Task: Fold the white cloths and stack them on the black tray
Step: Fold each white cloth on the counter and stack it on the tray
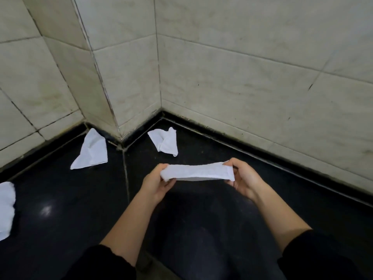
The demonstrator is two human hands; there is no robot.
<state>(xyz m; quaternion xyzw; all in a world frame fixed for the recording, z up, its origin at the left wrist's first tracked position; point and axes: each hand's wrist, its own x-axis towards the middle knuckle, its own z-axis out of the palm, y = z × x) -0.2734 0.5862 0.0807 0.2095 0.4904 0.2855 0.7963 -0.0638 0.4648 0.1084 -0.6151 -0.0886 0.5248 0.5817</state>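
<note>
A white cloth [196, 172], folded into a long narrow strip, hangs in the air above the dark floor. My left hand [156, 182] pinches its left end and my right hand [242, 178] pinches its right end, so it stretches flat between them. Two loose, crumpled white cloths lie on the floor by the wall corner: one to the left [90, 151], one in the middle [164, 142]. More white cloth [7, 207] shows at the left edge. No black tray can be picked out in this view.
The floor [60, 199] is black and glossy, with a grout seam running toward me. Pale tiled walls [242, 77] close off the back and right, and a tiled column corner [101, 87] juts out at the back left. My knees fill the bottom middle.
</note>
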